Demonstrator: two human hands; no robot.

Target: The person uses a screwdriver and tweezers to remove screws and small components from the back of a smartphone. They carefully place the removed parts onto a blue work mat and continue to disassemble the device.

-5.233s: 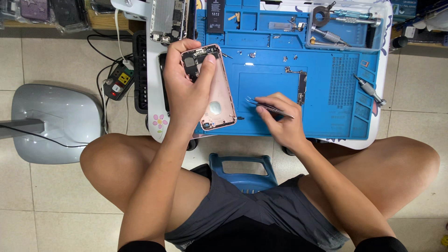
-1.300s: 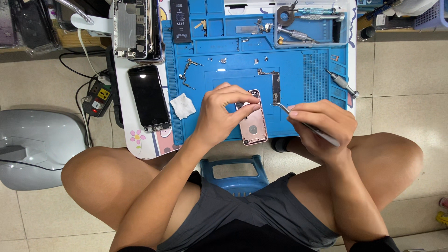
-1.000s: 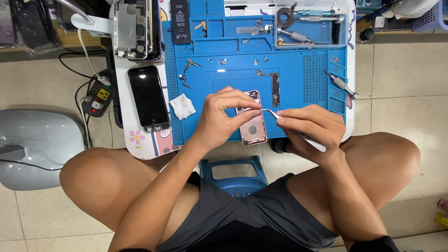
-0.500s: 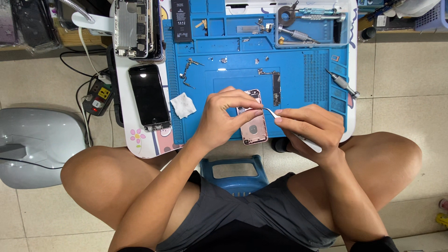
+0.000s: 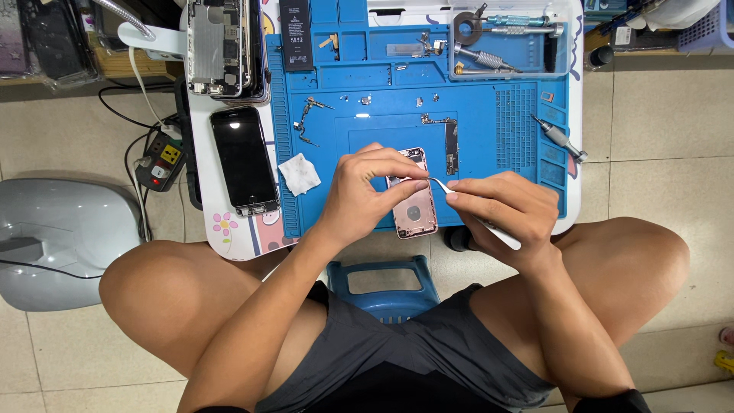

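A pink opened phone housing lies on the blue work mat near its front edge. My left hand rests on the housing's left side, fingers pinched over its upper part. My right hand holds metal tweezers, whose tips point left and meet my left fingertips above the housing. Whatever small part sits at the tips is too small to make out.
A black phone screen and a white cloth scrap lie left of the housing. A stack of phone boards, a battery, screwdrivers and small parts sit farther back. A blue stool stands between my knees.
Since five seconds ago the housing has gone from lifted in my left hand to lying on the mat. In the last second my right hand brought the tweezers to my left fingertips.
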